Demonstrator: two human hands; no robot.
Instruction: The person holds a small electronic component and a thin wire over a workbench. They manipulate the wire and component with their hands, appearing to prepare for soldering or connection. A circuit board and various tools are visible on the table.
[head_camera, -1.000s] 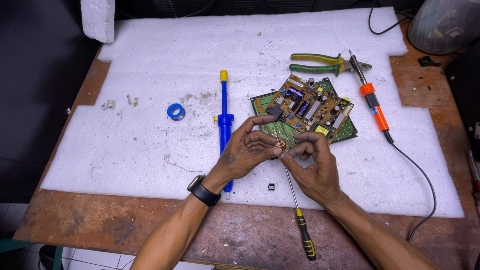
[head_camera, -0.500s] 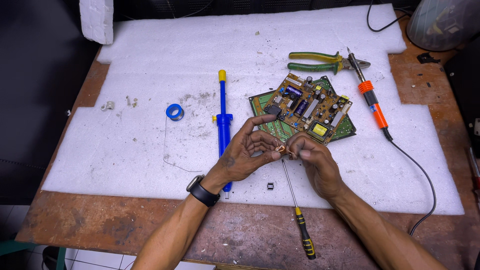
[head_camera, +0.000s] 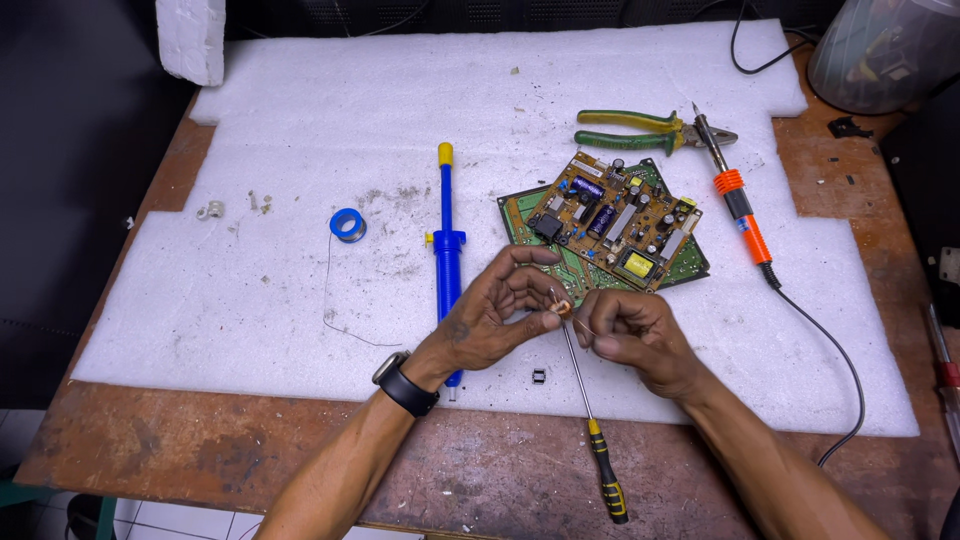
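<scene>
My left hand (head_camera: 490, 315) and my right hand (head_camera: 635, 335) meet over the white foam sheet (head_camera: 300, 120), both pinching one small copper-coloured coil part (head_camera: 563, 307) between the fingertips. A black watch sits on my left wrist. Just beyond the hands lies a brown circuit board (head_camera: 610, 222) stacked on a green one. A long screwdriver (head_camera: 590, 420) with a black and yellow handle lies under the hands, pointing up at them. A tiny black part (head_camera: 539, 376) rests on the foam near my left wrist.
A blue desoldering pump (head_camera: 447, 250) lies left of the hands, a blue solder spool (head_camera: 347, 224) with loose wire further left. Green-handled pliers (head_camera: 640, 130) and an orange soldering iron (head_camera: 735, 195) lie at the back right. The wooden bench edge (head_camera: 200, 450) runs along the front.
Both hands have stayed together on the small coil, with only slight finger shifts. Nothing else on the foam has moved.
</scene>
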